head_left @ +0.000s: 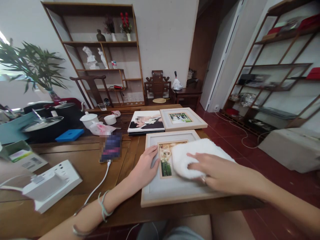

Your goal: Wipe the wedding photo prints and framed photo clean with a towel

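A light wooden picture frame lies flat at the front edge of the table, with a small photo inside a pale mount. My left hand rests on the frame's left side, its fingers stretched over the rim beside the photo. In my right hand is a folded white cloth, pressed against the front of the frame. The cloth and hand cover the photo's right part. Just behind lie a second wooden frame with a photo and a white-covered album or print showing a couple.
On the wooden table to the left are a white power strip, a phone on a white cable, a blue box, a white lidded bowl and dark pots. Shelves and a carved chair stand behind.
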The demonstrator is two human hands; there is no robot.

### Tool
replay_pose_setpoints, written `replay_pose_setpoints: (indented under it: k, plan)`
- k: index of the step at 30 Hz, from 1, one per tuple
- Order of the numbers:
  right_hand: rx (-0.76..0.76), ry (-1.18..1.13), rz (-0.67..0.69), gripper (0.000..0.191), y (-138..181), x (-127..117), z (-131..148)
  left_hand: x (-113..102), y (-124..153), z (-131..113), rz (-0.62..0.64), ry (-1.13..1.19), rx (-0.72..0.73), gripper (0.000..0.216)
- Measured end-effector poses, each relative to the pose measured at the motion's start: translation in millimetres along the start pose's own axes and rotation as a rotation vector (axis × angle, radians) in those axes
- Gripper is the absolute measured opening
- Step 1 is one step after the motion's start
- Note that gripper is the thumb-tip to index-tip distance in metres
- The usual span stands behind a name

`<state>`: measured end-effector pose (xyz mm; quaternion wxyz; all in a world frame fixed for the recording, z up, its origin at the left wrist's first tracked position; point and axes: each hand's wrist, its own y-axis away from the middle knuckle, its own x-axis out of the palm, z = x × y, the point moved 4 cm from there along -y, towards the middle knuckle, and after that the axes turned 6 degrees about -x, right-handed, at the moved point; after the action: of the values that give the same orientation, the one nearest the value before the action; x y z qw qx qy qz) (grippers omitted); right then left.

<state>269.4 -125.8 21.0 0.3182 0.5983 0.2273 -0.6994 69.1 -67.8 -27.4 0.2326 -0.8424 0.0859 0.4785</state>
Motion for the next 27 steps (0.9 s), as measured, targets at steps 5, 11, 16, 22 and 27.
replay_pose_setpoints:
  k: [5,11,16,22,27]
  plan:
    - [-0.079,-0.120,0.094,0.050,30,4,49,0,-1,0,0.005,0.012,0.017,0.040]
    - [-0.052,-0.014,-0.091,0.047,8,22,18,1,-2,1,0.006,0.007,0.027,0.041]
    - [-0.047,0.243,-0.251,0.045,-27,20,-36,-1,-2,1,-0.011,0.005,0.046,0.040]
    - [-0.050,0.315,-0.293,0.045,-66,7,-72,-1,-1,1,-0.017,0.000,0.032,0.038]
    - [-0.078,0.273,-0.260,0.046,-69,9,-66,-1,-2,1,-0.023,0.012,0.029,0.039]
